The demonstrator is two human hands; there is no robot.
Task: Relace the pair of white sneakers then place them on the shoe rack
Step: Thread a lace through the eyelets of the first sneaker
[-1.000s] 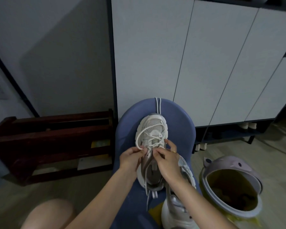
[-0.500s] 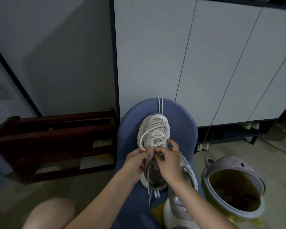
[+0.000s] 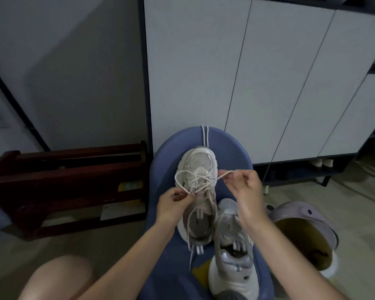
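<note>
White cabinet [image 3: 247, 72] doors fill the background, a dark wooden rack [image 3: 69, 187] standing on the floor to their left. A blue seat [image 3: 232, 152] in the centre carries both sneakers; a lilac bin [image 3: 305, 232] with a yellowish liner sits just right of it. A bare knee [image 3: 56, 278] shows at lower left. The first sneaker [image 3: 198, 191] lies toe away from the viewer, mesh toe box upward, its lace [image 3: 191, 176] looped loosely across the upper eyelets. The second sneaker [image 3: 232, 241] lies just right of it and nearer, touching it, opening upward. The left hand [image 3: 173, 204] pinches the lace at the first sneaker's left edge. The right hand [image 3: 245, 187] pinches the other lace end, drawn out to the right above the shoe and partly covering the second sneaker's toe.
</note>
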